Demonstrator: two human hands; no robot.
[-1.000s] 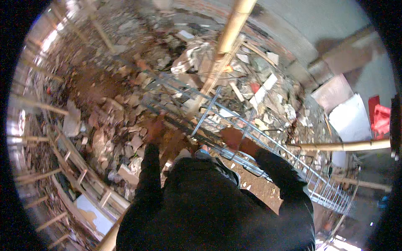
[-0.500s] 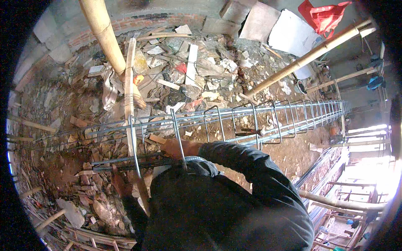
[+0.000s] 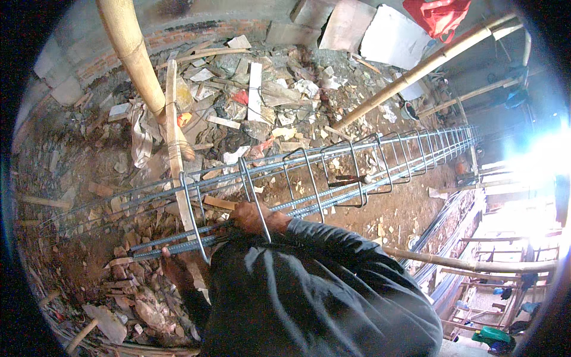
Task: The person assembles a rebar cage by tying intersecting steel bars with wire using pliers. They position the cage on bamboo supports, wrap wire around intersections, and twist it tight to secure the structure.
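A long steel rebar cage (image 3: 357, 172) with several rectangular stirrups lies over rubble, running from lower left to upper right. My right hand (image 3: 254, 218), coming out of a dark sleeve, grips the long bars beside a stirrup (image 3: 253, 190) near the cage's close end. My left hand (image 3: 171, 266) is lower and to the left, closed around the bottom bars by the end stirrup (image 3: 191, 217). Its fingers are partly hidden under the steel.
Broken bricks, boards and scraps cover the ground (image 3: 119, 178). A thick bamboo pole (image 3: 134, 59) stands at upper left with a wooden plank (image 3: 173, 131) beside it. Another bamboo pole (image 3: 416, 65) slants at upper right. More poles (image 3: 476, 259) and rebar lie at right.
The view has swung round since a second ago, so the cage now runs to the upper right. Both hands have stayed on the cage's near end.
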